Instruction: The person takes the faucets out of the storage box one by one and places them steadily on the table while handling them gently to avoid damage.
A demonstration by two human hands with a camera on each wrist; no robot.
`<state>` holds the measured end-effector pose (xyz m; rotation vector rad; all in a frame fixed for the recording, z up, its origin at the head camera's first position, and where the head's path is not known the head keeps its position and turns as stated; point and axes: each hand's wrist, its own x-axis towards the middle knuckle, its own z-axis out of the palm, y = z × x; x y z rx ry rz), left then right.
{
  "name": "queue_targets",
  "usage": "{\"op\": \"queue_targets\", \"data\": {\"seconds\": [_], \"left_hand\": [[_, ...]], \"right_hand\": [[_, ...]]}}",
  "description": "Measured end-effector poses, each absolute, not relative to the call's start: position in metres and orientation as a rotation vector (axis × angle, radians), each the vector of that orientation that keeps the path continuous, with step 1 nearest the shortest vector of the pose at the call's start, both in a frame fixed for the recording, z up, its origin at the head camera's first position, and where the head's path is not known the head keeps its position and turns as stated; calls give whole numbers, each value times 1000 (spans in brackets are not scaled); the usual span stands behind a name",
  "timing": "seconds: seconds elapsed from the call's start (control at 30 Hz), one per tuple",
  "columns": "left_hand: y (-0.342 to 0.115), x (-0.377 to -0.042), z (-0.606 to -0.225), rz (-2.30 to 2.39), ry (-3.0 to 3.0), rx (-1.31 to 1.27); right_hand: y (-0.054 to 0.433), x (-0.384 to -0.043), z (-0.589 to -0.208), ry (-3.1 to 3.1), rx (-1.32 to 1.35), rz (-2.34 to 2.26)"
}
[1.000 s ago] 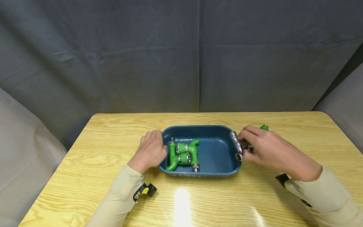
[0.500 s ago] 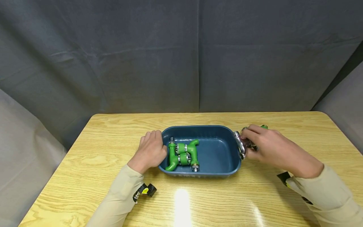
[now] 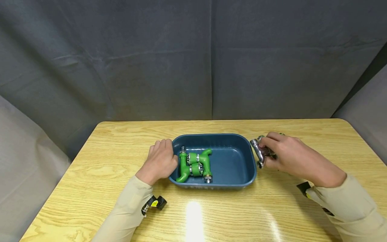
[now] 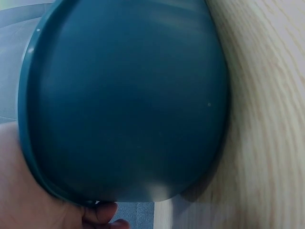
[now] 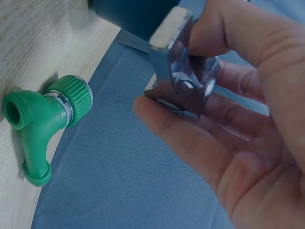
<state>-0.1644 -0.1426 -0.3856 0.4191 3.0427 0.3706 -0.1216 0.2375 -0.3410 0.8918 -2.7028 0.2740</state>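
My left hand (image 3: 160, 159) grips the left end of a blue plastic basin (image 3: 232, 164), fingers curled at its rim. Inside the basin, toward the left, two green taps (image 3: 183, 168) lie side by side with their ribbed knobs facing each other. Just past the basin's right end, my right hand (image 3: 285, 156) holds a chrome tap (image 3: 257, 148). The right wrist view shows thumb and fingers round the tap's shiny metal handle (image 5: 183, 71); the palm side of the hand faces that camera. Much of the tap's body is hidden behind the hand in the head view.
Another green tap (image 5: 38, 129) lies on the table beside the right hand, mostly hidden by it in the head view. The wooden table (image 3: 121, 141) ends at a grey curtain (image 3: 151, 67) behind. A camera (image 3: 157, 202) is strapped to the left wrist.
My right hand has carried the chrome tap rightward, from over the basin's right rim to just outside it. The left hand, the basin and the two taps inside have stayed put.
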Motion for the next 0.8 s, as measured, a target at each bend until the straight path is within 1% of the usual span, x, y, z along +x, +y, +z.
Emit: {"op": "queue_targets", "data": {"seconds": [0.8], "left_hand": [[-141,-164,-384,373,3027,408]], "right_hand": [[245,-128,-348,-2825,839,255]]}}
